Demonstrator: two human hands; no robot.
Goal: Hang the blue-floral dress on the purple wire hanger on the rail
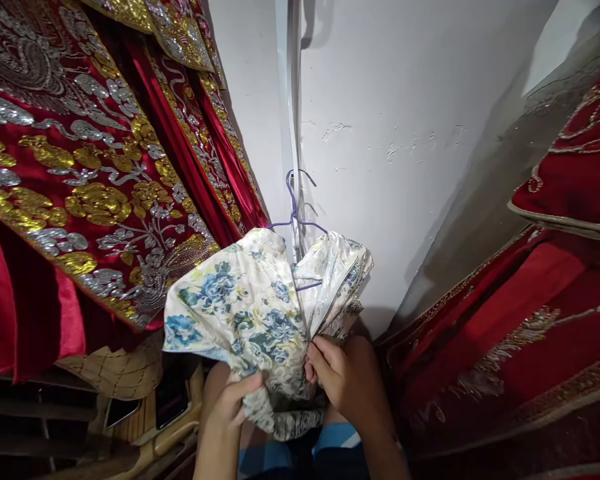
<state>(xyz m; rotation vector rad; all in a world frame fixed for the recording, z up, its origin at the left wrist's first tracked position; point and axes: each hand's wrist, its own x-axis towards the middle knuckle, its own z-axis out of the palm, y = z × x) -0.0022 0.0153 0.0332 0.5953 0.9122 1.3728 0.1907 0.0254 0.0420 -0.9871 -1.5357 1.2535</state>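
A white blouse with blue and yellow flowers [260, 307] hangs from a purple hanger [293, 215], its front partly open at the neck. The hanger's hook is at a narrow metal strip on the wall. At the lower left edge of the blouse, my left hand [236, 400] grips the cloth between thumb and fingers. My right hand [330, 370] pinches the front edge just below the neck opening. The tips of some fingers are hidden by fabric. Beneath the blouse's gathered hem, my knees show in part.
Red garments with gold and silver embroidery [105, 193] hang close on the left. More red embroidered cloth [545, 313] hangs on the right. A phone [173, 397] rests on a wooden slatted seat at lower left. The white wall [405, 133] stands ahead.
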